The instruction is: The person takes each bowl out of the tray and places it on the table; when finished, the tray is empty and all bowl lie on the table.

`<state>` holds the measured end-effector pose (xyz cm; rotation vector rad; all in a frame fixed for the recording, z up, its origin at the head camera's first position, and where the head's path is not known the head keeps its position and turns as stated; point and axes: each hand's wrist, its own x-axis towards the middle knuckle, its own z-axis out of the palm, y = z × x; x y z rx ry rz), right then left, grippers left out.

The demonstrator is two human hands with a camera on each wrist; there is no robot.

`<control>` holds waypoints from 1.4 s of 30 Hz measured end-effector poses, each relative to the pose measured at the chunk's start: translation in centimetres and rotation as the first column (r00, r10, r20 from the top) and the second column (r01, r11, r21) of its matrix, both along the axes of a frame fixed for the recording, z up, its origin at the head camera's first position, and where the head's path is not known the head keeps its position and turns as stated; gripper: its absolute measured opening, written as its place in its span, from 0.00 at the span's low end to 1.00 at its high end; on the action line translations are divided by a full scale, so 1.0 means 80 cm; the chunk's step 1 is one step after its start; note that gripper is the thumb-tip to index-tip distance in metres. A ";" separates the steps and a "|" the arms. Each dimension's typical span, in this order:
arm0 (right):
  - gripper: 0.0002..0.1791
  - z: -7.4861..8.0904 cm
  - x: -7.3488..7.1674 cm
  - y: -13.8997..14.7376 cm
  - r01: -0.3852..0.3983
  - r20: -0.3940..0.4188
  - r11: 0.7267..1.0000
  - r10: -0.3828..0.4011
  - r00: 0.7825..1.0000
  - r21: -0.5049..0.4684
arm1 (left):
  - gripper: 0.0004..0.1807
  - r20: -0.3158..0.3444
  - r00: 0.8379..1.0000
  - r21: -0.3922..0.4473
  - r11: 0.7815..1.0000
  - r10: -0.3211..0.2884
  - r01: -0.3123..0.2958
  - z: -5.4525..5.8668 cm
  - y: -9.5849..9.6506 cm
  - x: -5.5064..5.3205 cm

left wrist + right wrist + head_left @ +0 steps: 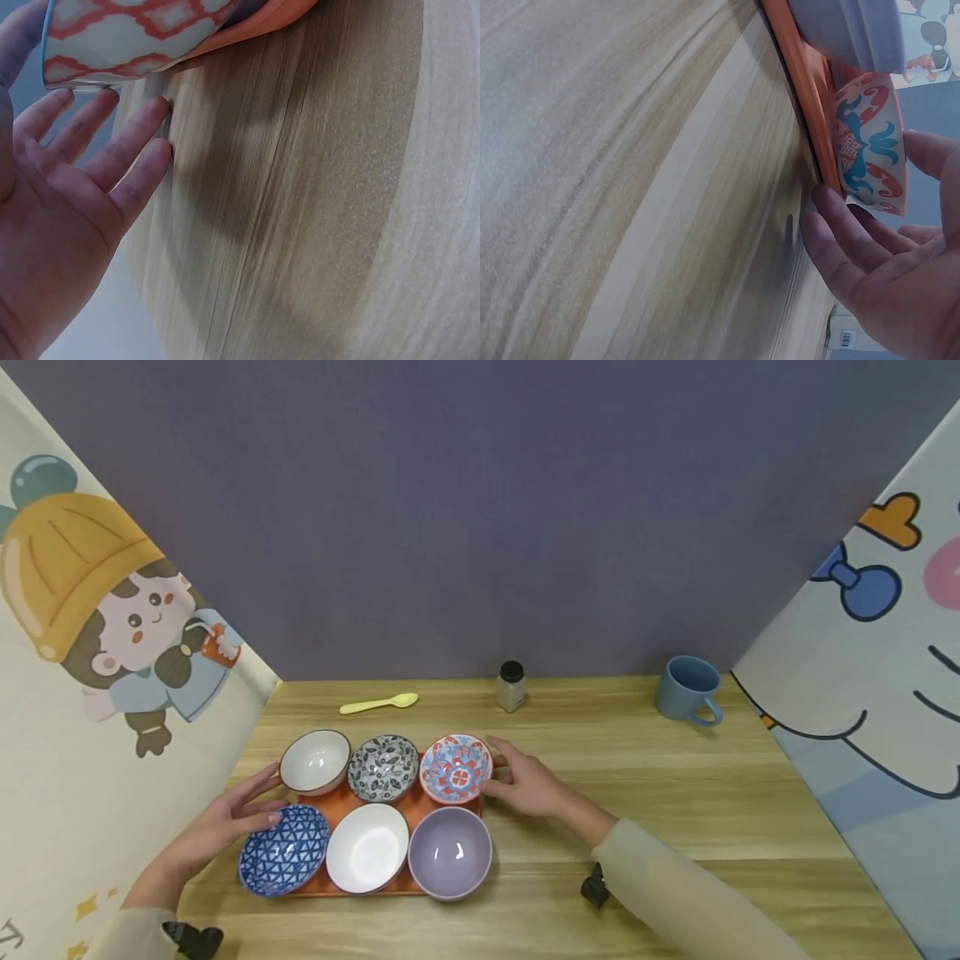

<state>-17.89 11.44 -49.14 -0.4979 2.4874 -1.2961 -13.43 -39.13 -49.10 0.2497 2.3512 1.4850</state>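
Observation:
An orange tray (pixel 405 887) carries two rows of small bowls. My left hand (pixel 225 822) is at its left side, the thumb over the rim of a blue triangle-patterned bowl (pixel 285 853) and the fingertips by a white bowl with a dark rim (pixel 315 762). In the left wrist view, my fingers are spread just below a bowl with a red lattice outside (pixel 142 37). My right hand (pixel 528 781) is at the far right corner, thumb at the rim of a red-and-blue flowered bowl (pixel 870 142), fingertips right at the tray edge.
Between them sit a black-and-white leaf bowl (pixel 384 767), a plain white bowl (pixel 367 848) and a lilac bowl (pixel 450 853). Behind are a yellow spoon (pixel 378 703) and a black-capped jar (pixel 512 687); a blue mug (pixel 687 687) stands far right. Walls bound the table.

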 end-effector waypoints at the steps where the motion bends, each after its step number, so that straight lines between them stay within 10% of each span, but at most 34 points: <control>1: 0.45 0.000 -0.001 0.000 0.000 0.003 1.000 0.000 1.000 -0.004 | 0.46 0.006 1.000 0.008 1.000 0.001 -0.001 0.000 0.000 0.000; 25: 0.42 -0.008 -0.004 -0.003 -0.018 0.117 0.989 0.036 0.992 -0.144 | 0.40 0.126 0.991 0.084 0.996 0.032 -0.043 -0.006 -0.006 -0.001; 42: 0.33 -0.006 -0.006 -0.015 0.159 0.270 0.969 -0.105 0.957 -0.188 | 0.40 0.157 0.987 0.069 0.996 0.041 -0.052 -0.004 -0.002 -0.001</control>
